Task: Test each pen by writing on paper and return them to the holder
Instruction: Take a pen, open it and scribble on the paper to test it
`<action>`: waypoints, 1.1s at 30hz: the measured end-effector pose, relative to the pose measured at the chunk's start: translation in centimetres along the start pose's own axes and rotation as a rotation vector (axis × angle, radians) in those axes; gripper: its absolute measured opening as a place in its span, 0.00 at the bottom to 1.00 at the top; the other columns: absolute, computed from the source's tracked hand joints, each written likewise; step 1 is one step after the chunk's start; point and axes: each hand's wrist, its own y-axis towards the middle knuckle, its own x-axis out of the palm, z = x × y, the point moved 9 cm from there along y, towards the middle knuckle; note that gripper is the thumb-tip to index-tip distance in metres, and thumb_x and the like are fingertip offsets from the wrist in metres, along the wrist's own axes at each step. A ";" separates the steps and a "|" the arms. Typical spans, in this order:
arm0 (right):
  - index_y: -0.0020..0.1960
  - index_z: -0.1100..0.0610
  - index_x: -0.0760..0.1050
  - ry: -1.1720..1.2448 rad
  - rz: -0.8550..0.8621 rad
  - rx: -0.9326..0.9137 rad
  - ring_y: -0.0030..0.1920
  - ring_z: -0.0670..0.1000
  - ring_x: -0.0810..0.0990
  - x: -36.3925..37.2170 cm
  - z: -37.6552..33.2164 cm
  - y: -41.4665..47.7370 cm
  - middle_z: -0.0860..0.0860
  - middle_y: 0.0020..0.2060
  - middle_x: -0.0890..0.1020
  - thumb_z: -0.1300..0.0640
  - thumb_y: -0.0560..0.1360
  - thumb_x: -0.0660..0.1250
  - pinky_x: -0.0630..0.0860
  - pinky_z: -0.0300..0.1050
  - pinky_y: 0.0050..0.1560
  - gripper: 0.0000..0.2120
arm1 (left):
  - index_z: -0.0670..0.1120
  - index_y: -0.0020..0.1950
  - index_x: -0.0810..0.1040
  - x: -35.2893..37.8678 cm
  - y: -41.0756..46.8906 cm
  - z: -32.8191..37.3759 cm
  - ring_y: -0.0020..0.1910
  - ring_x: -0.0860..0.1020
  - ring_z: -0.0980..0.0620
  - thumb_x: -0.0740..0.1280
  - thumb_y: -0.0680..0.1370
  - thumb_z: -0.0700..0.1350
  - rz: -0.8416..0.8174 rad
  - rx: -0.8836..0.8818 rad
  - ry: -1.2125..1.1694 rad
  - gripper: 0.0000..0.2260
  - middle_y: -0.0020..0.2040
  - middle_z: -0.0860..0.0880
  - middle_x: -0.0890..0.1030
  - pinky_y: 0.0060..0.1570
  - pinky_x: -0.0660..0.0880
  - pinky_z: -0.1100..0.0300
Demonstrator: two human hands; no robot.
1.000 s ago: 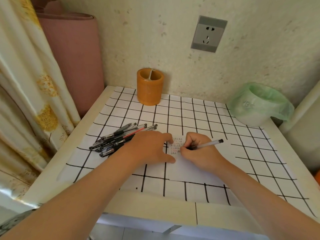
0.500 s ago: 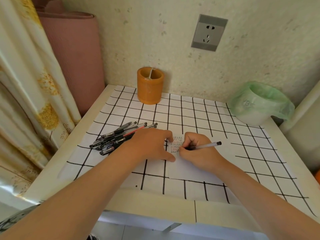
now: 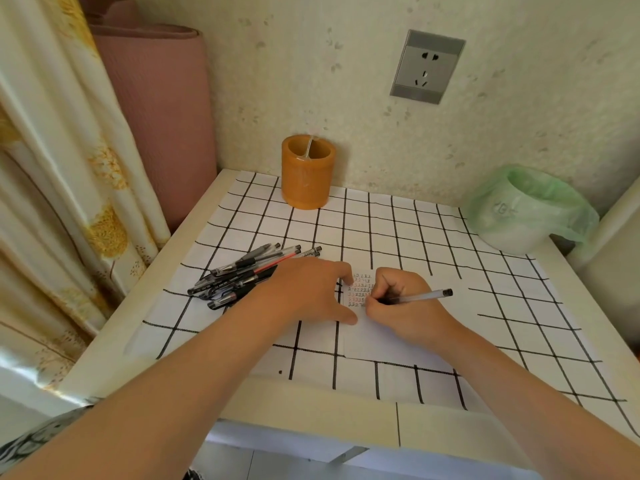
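Note:
A small white paper with rows of red and black marks lies on the checked table cover. My right hand grips a clear pen whose tip touches the paper; its black end points right. My left hand lies flat on the paper's left edge, fingers spread. A pile of several black and red pens lies just left of that hand. The orange pen holder stands upright at the back against the wall; no pens show above its rim.
A white bin with a green bag sits at the back right corner. A pink rolled mat and a curtain stand left of the table. A wall socket is above.
My right hand has shifted the pen slightly while its tip stays on the paper. My left hand and the pen pile have not moved.

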 end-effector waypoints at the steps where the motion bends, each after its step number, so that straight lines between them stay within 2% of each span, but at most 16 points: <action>1: 0.34 0.59 0.71 0.003 -0.004 -0.002 0.36 0.64 0.77 0.0 0.0 0.0 0.60 0.34 0.77 0.69 0.70 0.69 0.69 0.45 0.30 0.11 | 0.60 0.65 0.72 0.0 0.0 0.0 0.46 0.74 0.56 0.71 0.68 0.67 0.003 0.000 0.001 0.28 0.54 0.57 0.80 0.39 0.66 0.59; 5: 0.34 0.59 0.70 0.014 0.024 0.006 0.32 0.56 0.73 -0.2 0.2 0.0 0.62 0.34 0.76 0.66 0.69 0.69 0.67 0.48 0.31 0.09 | 0.60 0.66 0.72 -0.1 0.0 0.0 0.46 0.73 0.56 0.71 0.69 0.68 0.004 -0.001 0.003 0.29 0.50 0.57 0.78 0.40 0.66 0.59; 8: 0.34 0.58 0.70 -0.006 0.016 0.012 0.38 0.66 0.77 0.0 0.7 0.2 0.63 0.35 0.77 0.64 0.69 0.69 0.68 0.49 0.31 0.09 | 0.59 0.66 0.71 -0.1 0.0 0.1 0.45 0.73 0.55 0.71 0.69 0.68 0.001 -0.003 0.006 0.29 0.47 0.58 0.75 0.39 0.66 0.59; 10: 0.34 0.58 0.69 -0.009 0.011 0.018 0.40 0.68 0.77 0.1 0.7 0.3 0.63 0.36 0.77 0.64 0.69 0.69 0.68 0.49 0.31 0.09 | 0.59 0.66 0.71 0.0 0.0 0.0 0.46 0.73 0.55 0.71 0.69 0.67 0.005 0.000 0.003 0.29 0.51 0.57 0.79 0.40 0.66 0.59; 12: 0.34 0.59 0.69 0.003 0.022 0.010 0.36 0.65 0.76 -0.1 0.5 0.1 0.63 0.35 0.76 0.64 0.68 0.69 0.66 0.49 0.31 0.09 | 0.59 0.66 0.71 0.0 0.0 0.0 0.47 0.72 0.56 0.71 0.69 0.67 0.011 0.005 0.003 0.29 0.55 0.56 0.80 0.42 0.67 0.59; 15: 0.35 0.59 0.70 0.031 0.025 -0.003 0.32 0.58 0.73 -0.2 0.3 0.0 0.62 0.34 0.76 0.65 0.69 0.69 0.66 0.49 0.31 0.09 | 0.59 0.66 0.72 0.0 0.0 0.0 0.47 0.73 0.56 0.71 0.69 0.68 0.015 0.005 0.000 0.29 0.55 0.56 0.80 0.43 0.67 0.58; 19: 0.35 0.59 0.71 0.025 0.001 0.012 0.38 0.68 0.77 0.1 0.7 0.1 0.63 0.36 0.77 0.64 0.69 0.69 0.69 0.50 0.31 0.09 | 0.60 0.66 0.71 -0.1 0.0 0.0 0.46 0.72 0.56 0.71 0.69 0.68 0.012 0.002 0.001 0.29 0.53 0.57 0.79 0.42 0.67 0.59; 25: 0.35 0.58 0.71 0.000 -0.008 0.004 0.41 0.68 0.78 0.2 0.4 0.1 0.62 0.37 0.79 0.61 0.68 0.69 0.72 0.57 0.30 0.08 | 0.59 0.66 0.72 -0.1 0.0 0.0 0.47 0.73 0.56 0.71 0.69 0.67 0.009 0.001 0.005 0.29 0.53 0.56 0.79 0.42 0.68 0.59; 29: 0.33 0.57 0.69 0.000 -0.008 0.018 0.36 0.64 0.76 0.2 0.1 0.1 0.61 0.34 0.76 0.64 0.68 0.69 0.67 0.48 0.30 0.10 | 0.59 0.66 0.72 -0.1 0.0 0.1 0.47 0.73 0.56 0.71 0.68 0.67 -0.013 -0.012 0.002 0.29 0.48 0.58 0.76 0.41 0.67 0.59; 33: 0.32 0.54 0.68 -0.035 -0.015 0.041 0.41 0.69 0.78 0.3 0.4 0.1 0.61 0.33 0.75 0.62 0.67 0.69 0.67 0.48 0.30 0.11 | 0.59 0.66 0.71 0.0 -0.2 0.1 0.46 0.73 0.55 0.71 0.69 0.67 -0.016 -0.008 0.013 0.29 0.46 0.58 0.75 0.40 0.66 0.59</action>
